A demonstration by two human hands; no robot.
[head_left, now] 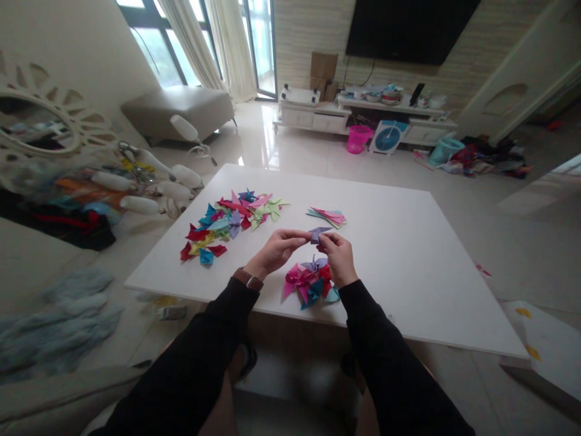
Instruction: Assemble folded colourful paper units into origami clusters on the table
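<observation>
Pinched between the fingertips of both hands, a small purple folded paper piece (318, 234) is held just above the white table. My left hand (284, 248) grips its left side, with a brown strap on the wrist. On its right side, my right hand (337, 251) is closed, thumb and finger pressed together. Close below the hands lies a cluster of folded paper pieces (302, 278) in pink, red, teal and purple, partly behind my right hand. Just beyond the hands, a fanned stack of coloured paper sheets (327, 216) rests on the table.
A larger heap of colourful folded papers (236, 212) covers the left part of the white table (399, 266). Past the table's left edge stands a lamp with white shades (175, 191). A pink basket (358, 139) and a TV cabinet (313, 118) stand across the floor.
</observation>
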